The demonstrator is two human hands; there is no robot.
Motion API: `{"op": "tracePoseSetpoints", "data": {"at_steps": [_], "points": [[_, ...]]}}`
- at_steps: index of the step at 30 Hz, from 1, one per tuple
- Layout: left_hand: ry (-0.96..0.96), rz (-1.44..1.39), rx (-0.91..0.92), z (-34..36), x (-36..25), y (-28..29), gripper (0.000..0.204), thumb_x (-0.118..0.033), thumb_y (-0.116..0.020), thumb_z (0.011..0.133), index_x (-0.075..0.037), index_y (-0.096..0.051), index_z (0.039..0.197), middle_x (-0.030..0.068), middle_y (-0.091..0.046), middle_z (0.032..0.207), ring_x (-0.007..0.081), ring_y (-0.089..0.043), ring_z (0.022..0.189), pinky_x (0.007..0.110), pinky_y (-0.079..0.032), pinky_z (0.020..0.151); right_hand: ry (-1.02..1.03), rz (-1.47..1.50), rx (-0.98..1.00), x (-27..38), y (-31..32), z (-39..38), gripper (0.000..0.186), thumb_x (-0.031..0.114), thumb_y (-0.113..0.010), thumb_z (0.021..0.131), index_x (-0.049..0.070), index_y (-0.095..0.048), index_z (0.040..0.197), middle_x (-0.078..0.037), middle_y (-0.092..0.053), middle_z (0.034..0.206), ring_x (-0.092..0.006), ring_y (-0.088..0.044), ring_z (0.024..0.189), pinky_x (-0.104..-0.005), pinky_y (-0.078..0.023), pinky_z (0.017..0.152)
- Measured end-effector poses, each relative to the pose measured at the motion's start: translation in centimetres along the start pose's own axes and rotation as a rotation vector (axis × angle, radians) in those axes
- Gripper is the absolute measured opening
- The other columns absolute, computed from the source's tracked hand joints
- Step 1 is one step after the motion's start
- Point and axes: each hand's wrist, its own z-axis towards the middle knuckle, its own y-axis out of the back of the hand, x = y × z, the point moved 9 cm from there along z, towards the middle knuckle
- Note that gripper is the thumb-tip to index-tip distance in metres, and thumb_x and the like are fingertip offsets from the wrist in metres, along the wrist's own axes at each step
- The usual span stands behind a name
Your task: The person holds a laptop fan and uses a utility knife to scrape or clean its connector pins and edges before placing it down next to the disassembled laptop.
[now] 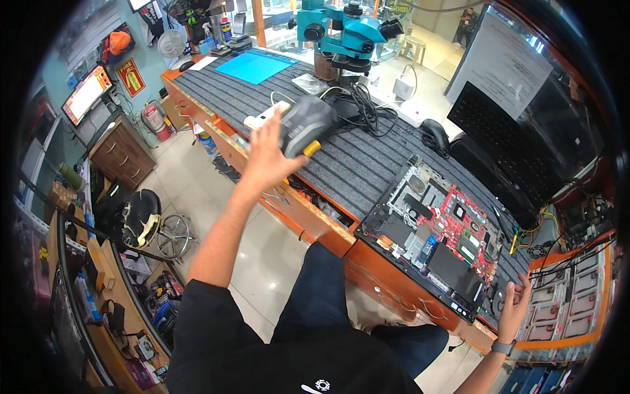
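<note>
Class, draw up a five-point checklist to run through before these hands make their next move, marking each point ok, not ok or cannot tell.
1. Left hand has a firm grip on the grey-and-black device: cannot tell; they meet, but the device is blurred.
2. Right hand clear of the red circuit board: ok; it is by the laptop's near right corner.
3. Laptop internals covered: not ok; they lie exposed.
4. Tangled black cables clear of the laptop: ok; they lie apart, near the microscope.
5. Battery unplugged inside the laptop: cannot tell; too small.
</note>
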Motion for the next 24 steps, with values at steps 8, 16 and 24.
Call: {"op": "tracePoseSetpoints", "data": {"at_steps": [8,16,24], "points": [[0.439,0.346,-0.120,12.8,20.0,3.3,0.134,-0.057,-0.090,0.072,-0.015,-0.012,0.173,0.0304,-0.051,0.155,0.0511,-0.045,0.145,0.071,-0.034,0.115,-0.055,-0.051,0.007,-2.2,0.9,-0.7,0.043,0.027,-0.068,0.108,0.003,-0.058,0.142,0.000,-0.057,0.098,-0.0051,-0.050,0.079,-0.0220,-0.042,0.068],[0.465,0.389,0.076,19.8,30.9,-3.6,0.133,-0.055,-0.089,0.071,-0.019,-0.011,0.173,0.0348,-0.046,0.157,0.0572,-0.040,0.147,0.068,-0.029,0.122,-0.137,-0.282,0.018,-2.7,-0.2,-1.3,0.043,0.029,-0.068,0.107,0.000,-0.061,0.138,-0.010,-0.071,0.111,-0.0168,-0.065,0.103,-0.0313,-0.052,0.093],[0.090,0.534,-0.177,22.7,36.6,4.2,0.124,-0.067,-0.082,0.080,-0.004,-0.024,0.169,0.0370,-0.051,0.152,0.0490,-0.051,0.143,0.053,-0.038,0.120,-0.144,-0.247,0.031,-2.4,-3.3,-2.3,0.045,0.027,-0.065,0.109,-0.004,-0.060,0.141,-0.018,-0.072,0.120,-0.0236,-0.070,0.111,-0.0357,-0.055,0.096]]}}
